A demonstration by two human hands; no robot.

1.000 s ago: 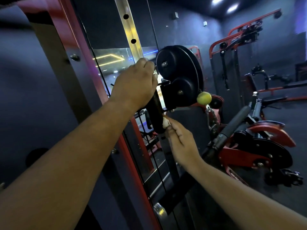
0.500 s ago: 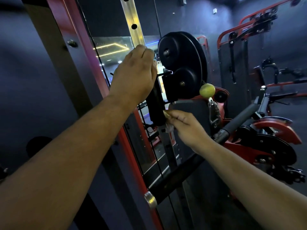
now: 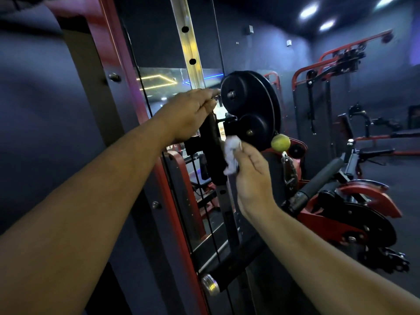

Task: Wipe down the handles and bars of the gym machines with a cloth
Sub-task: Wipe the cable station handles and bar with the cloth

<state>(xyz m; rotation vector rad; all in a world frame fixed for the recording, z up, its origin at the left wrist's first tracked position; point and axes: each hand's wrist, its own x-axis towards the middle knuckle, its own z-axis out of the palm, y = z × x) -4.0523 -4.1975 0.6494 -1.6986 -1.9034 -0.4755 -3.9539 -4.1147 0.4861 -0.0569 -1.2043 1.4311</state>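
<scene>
Grip of the right hand (image 3: 251, 176): fingers and thumb curled, pinching a small crumpled white cloth (image 3: 230, 156) that bunches above the fingertips and trails down beside them. The cloth sits against the right side of a black padded handle (image 3: 212, 151), an upright grip mounted on the machine between the two hands. Farther up, the left hand (image 3: 189, 114) reaches across with fingers straight and stretched toward the pulley; its palm lies by the top of the handle, closed round nothing, though whether it touches there cannot be told. Just past both hands hangs a black double pulley (image 3: 250, 110), with a yellow-green ball (image 3: 280, 142) at its lower right edge and a chain below that. A red frame post (image 3: 127, 71) rises on the left, a perforated steel upright (image 3: 189, 44) behind the hands. Beyond, other red and black machines (image 3: 354, 214) stand in a dim room.
</scene>
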